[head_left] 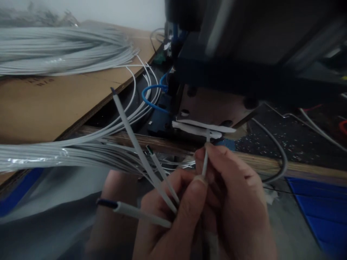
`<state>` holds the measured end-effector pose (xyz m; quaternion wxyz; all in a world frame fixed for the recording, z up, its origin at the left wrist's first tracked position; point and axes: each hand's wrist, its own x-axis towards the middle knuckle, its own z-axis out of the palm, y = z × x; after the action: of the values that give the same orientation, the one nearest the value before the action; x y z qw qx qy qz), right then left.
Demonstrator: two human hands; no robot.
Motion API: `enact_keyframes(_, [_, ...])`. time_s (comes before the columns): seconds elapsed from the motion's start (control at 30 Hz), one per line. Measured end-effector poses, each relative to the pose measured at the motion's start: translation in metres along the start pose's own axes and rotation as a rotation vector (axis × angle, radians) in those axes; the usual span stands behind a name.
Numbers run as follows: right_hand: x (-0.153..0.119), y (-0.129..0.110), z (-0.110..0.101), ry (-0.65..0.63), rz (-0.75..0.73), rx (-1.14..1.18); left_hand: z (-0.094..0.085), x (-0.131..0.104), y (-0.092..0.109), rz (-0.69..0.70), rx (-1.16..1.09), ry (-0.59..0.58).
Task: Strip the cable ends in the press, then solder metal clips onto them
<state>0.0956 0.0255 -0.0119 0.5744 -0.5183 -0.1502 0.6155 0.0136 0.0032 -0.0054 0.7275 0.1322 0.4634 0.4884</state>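
My left hand (176,213) is closed around several grey cables (132,137). Three of their ends stick out to the left, with dark inner wires showing where the grey jacket stops. Between the fingertips of my right hand (235,191) is pinched one thin grey cable (205,164), which my left thumb also presses lower down. The tip of this cable points up at the slot between two white strips (197,128) on the front of a dark machine (217,104). Whether the tip is inside the slot I cannot tell.
A thick bundle of grey cables (59,50) lies on a cardboard sheet (67,104) at the left, and a second bundle (54,157) runs below it. Blue tubing (145,95) loops beside the machine. Small scraps (273,141) litter the dark bench at the right.
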Motion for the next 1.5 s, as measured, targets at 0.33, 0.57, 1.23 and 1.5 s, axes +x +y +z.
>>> enact_keyframes(0.33, [0.0013,-0.0002,0.0084,0.030,-0.044,0.020,-0.0012,0.0033,0.0000,0.044,0.037,-0.016])
enact_keyframes(0.57, [0.0009,-0.0027,0.0096,0.017,-0.018,0.042,-0.0019,0.0048,-0.0012,0.066,0.007,-0.030])
enact_keyframes(1.23, [0.0043,0.0004,0.0063,0.026,-0.035,0.021,-0.0026,0.0026,0.0003,0.049,0.071,-0.013])
enact_keyframes(1.5, [0.0071,0.0020,0.0055,-0.074,-0.062,0.109,-0.0044,0.0034,0.0004,0.041,0.117,-0.009])
